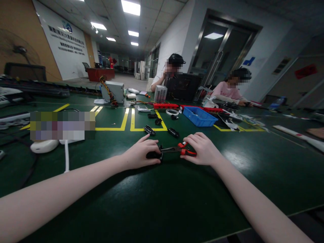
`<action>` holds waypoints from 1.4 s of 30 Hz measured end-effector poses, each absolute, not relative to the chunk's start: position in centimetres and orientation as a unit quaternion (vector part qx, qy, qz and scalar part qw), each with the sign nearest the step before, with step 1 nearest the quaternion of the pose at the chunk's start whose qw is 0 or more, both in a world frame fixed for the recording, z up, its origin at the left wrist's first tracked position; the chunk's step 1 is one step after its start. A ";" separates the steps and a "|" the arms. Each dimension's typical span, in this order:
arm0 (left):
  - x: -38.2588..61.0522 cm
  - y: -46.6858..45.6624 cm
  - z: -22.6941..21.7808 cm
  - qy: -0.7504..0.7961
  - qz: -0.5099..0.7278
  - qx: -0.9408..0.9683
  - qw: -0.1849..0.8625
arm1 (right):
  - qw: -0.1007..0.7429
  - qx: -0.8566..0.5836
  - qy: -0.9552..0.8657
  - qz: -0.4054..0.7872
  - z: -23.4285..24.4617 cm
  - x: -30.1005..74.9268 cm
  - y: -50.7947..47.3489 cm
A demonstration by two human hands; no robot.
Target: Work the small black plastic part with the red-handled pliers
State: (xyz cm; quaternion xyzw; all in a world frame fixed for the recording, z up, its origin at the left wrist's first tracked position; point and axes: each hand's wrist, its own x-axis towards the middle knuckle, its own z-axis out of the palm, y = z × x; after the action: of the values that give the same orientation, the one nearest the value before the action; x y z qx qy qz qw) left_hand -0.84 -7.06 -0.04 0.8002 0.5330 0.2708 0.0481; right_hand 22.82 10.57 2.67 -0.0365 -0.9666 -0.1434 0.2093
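Note:
My right hand (201,148) is closed around the red and black handles of a pair of long-nose pliers (173,149). The jaws point left and meet a small black part (153,154), which my left hand (141,152) grips against the table. My left fingers cover much of that part, so its exact kind is unclear. Just beyond my hands lie two black plastic pieces (173,132), one of them near my left index finger. Farther on are smaller black pieces (158,120).
A blue tray (199,116) stands beyond my right hand, with red power strips (165,106) behind it. A metal power supply box (115,91) with cables sits at the back left. A white cable (66,157) runs along the left. Two people sit across the green table (162,209).

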 end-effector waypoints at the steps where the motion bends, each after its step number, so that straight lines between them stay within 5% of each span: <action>1: -0.9 -7.0 -0.1 0.534 0.270 0.799 0.051 | 0.209 -0.035 -0.967 -0.144 2.6 22.8 10.6; 42: -1.1 -6.9 0.0 0.523 0.323 0.769 0.174 | 0.190 -0.052 -0.971 -0.133 3.1 23.0 9.4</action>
State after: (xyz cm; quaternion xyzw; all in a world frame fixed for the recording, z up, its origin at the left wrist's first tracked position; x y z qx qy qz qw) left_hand -1.06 -6.92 0.00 0.7690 0.5233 0.3231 0.1743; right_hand 23.00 9.41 3.10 -0.0522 -0.9713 -0.1330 0.1901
